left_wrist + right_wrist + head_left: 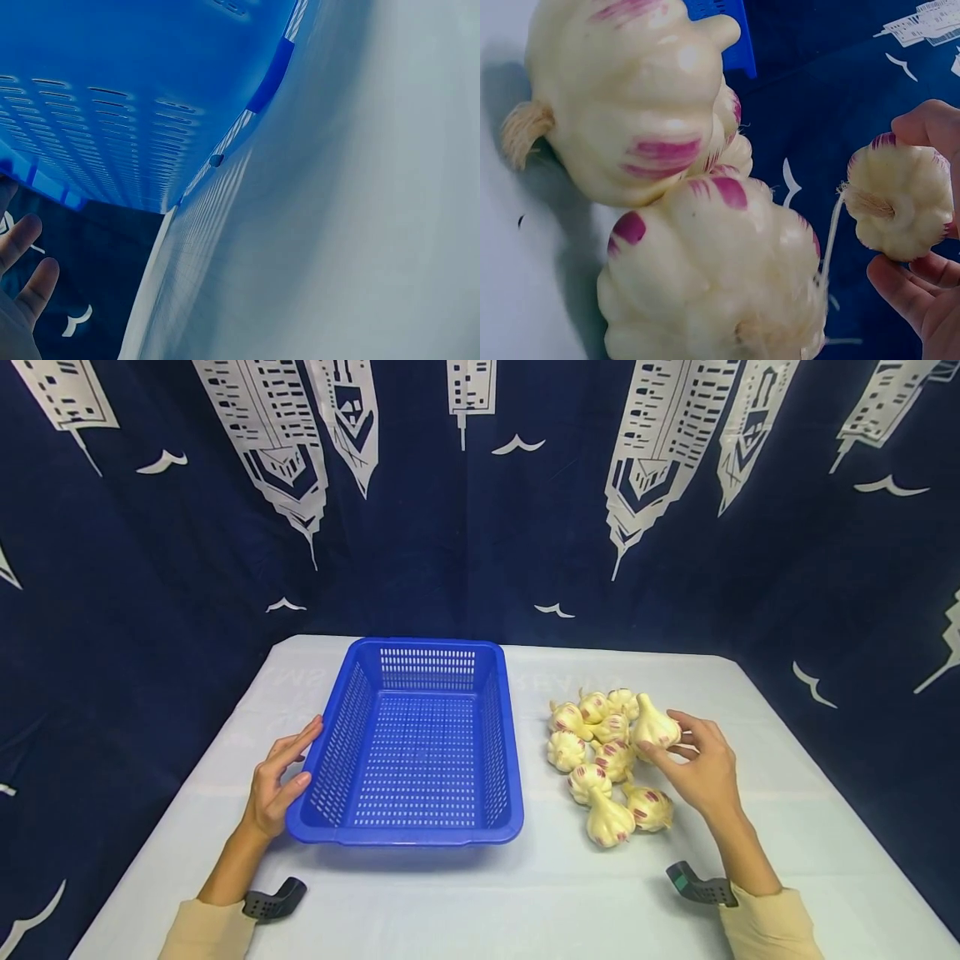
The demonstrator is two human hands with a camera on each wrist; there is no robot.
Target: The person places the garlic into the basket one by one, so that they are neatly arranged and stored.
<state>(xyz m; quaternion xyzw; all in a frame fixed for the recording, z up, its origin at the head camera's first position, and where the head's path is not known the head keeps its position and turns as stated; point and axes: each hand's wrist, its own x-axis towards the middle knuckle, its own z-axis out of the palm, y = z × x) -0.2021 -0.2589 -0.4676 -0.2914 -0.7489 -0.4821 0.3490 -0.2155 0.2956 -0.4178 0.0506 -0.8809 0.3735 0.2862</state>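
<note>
At the pile's right side, my right hand [703, 767] grips a garlic bulb [654, 727] between thumb and fingers, its stem pointing up. In the right wrist view that garlic bulb [898, 199] shows its root tuft and purple streaks, clear of the bulbs nearby. Several more garlic bulbs [613, 762] lie clustered on the table beneath and left of it. My left hand [273, 783] touches the left rim of a blue plastic basket [405, 835] with its fingers extended. No garlic lies inside the basket. The left wrist view shows the basket's perforated outer side [135, 97] and some fingertips.
A white cloth covers the table [480, 910]. Behind it hangs a dark blue curtain [465, 527] printed with white buildings and birds. The basket stands left of centre, with a strip of tabletop between it and the garlic. A dark wrist device [701, 885] sits on the right forearm.
</note>
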